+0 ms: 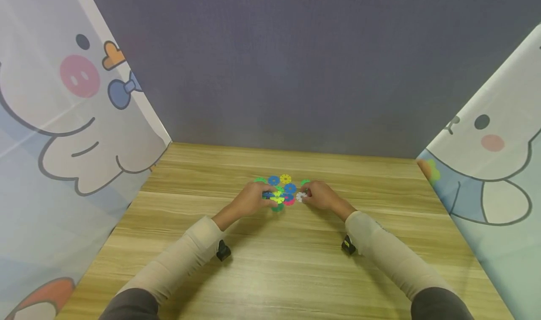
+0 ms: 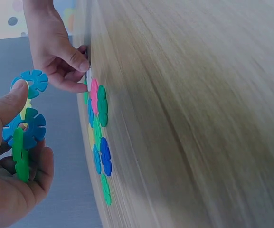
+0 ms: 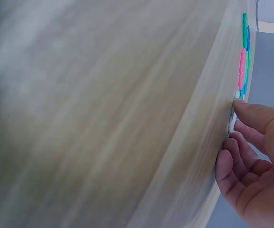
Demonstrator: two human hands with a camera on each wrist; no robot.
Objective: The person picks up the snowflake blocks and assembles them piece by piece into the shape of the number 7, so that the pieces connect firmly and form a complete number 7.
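Your left hand point(image 1: 253, 199) grips linked blue, yellow and green discs point(image 2: 37, 136). Your right hand point(image 1: 322, 196) apparently pinches a white disc point(image 1: 300, 196).

A cream left sleeve cover point(image 1: 177, 259) and a matching right sleeve cover point(image 1: 393, 254) are worn, the latter marked with small dark lettering point(image 1: 382, 226). Charcoal sleeves point(image 1: 132, 305) are worn higher up. Small black wrist cameras point(image 1: 223, 251) are mounted near the wrist ends. The left hand point(image 1: 252, 199) and right hand point(image 1: 320, 195) are left bare.
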